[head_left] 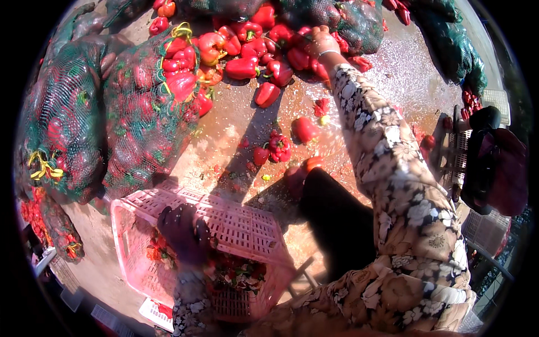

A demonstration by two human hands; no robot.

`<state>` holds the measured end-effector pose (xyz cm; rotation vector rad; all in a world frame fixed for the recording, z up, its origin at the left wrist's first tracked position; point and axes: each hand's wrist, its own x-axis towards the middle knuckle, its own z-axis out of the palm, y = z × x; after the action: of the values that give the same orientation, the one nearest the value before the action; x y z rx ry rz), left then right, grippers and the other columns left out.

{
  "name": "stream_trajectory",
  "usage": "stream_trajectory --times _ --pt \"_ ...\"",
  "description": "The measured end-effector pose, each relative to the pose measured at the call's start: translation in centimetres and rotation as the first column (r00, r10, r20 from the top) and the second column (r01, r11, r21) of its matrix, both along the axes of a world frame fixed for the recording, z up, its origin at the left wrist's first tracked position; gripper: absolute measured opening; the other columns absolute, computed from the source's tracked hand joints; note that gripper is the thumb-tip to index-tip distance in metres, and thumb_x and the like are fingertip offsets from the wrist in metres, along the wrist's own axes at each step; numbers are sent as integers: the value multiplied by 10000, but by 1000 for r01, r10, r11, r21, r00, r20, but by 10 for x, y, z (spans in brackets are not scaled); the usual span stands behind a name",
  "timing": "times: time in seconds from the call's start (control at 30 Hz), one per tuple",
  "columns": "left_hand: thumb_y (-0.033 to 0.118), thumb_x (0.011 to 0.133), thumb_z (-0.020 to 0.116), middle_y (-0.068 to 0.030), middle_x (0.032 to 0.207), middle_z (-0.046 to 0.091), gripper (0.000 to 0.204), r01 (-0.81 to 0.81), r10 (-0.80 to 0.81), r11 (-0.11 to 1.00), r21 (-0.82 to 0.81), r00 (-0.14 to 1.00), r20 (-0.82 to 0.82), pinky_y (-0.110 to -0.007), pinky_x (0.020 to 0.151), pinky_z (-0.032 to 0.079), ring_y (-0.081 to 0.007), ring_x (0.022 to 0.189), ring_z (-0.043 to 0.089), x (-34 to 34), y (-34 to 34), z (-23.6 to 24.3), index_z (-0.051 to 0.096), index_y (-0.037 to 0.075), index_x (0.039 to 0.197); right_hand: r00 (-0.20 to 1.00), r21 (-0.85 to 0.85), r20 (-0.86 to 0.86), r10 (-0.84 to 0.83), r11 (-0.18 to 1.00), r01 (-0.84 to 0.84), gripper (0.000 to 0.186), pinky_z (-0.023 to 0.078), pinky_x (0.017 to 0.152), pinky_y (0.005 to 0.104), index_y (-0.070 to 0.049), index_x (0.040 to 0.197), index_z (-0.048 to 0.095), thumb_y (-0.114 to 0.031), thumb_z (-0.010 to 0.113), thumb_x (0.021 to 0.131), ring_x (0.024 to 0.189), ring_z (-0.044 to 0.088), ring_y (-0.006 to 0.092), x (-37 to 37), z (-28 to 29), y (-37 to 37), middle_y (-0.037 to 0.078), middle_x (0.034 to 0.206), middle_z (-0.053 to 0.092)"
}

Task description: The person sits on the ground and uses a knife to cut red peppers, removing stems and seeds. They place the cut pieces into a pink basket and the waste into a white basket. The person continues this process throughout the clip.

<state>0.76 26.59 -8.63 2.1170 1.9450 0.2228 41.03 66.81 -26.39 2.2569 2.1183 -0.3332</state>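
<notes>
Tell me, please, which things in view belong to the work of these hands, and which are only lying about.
Seemingly in the work:
- right hand, at the piled red peppers
- left hand, at the pink crate

Seemingly lying about:
- filled green mesh sacks, left
- yellow scrap on the floor
- pale crate, far right

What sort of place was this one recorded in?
Probably an open-air pepper yard, perhaps for sorting or packing: loose red peppers lie piled on sunlit ground, bulging green mesh sacks of peppers stand alongside, and a slotted pink crate sits nearby.
</notes>
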Motion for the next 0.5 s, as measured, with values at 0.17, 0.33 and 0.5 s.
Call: stream_trajectory --times 0.17,0.33,0.5 --pt "237 840 524 -206 1134 551 374 13 -13 1000 -14 1000 6 -527 979 355 -421 1138 446 3 5 7 585 10 1130 987 67 -92 -134 988 141 577 484 902 436 -89 1143 573 -371 790 689 1058 586 387 43 -7 -22 208 1200 558" --pt "218 882 485 -204 1140 554 331 24 -24 1000 0 1000 -4 -532 979 356 -426 1129 453 2 2 5 585 0 1111 810 -48 -514 -282 952 301 631 520 748 335 -57 1177 526 -178 836 641 854 637 194 57 -36 -43 87 945 655" --pt "211 838 553 -150 1010 579 230 33 -46 991 127 994 94 -512 980 352 -374 998 509 2 4 -3 585 35 981 688 -1 -622 -373 880 476 651 505 764 356 -10 1162 492 -190 826 633 871 640 261 13 -17 -75 159 959 649"
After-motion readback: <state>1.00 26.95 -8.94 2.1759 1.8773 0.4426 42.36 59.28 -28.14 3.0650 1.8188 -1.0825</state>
